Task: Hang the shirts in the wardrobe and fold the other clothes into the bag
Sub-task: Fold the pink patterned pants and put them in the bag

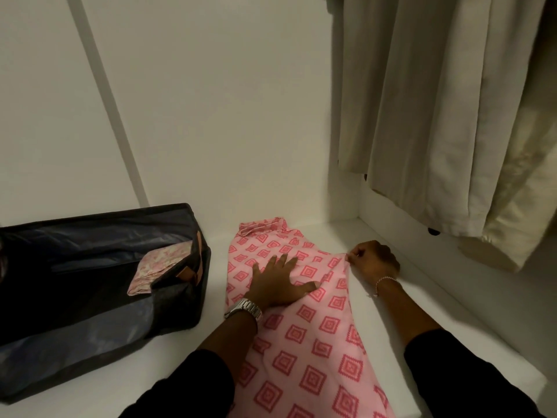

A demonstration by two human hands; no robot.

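Observation:
A pink garment (304,336) with red square patterns lies stretched out on the white wardrobe floor (187,354), running from near the back wall toward me. My left hand (278,282) presses flat on its upper part with fingers spread. My right hand (372,260) pinches the garment's right edge. To the left stands a dark blue fabric bag (90,291), open on top, with a folded pale floral cloth (159,267) resting in it. Cream shirts (446,116) hang at the upper right.
The white back wall (211,116) rises behind the garment. A low white ledge (452,285) runs along the right under the hanging clothes. Bare floor lies between bag and garment.

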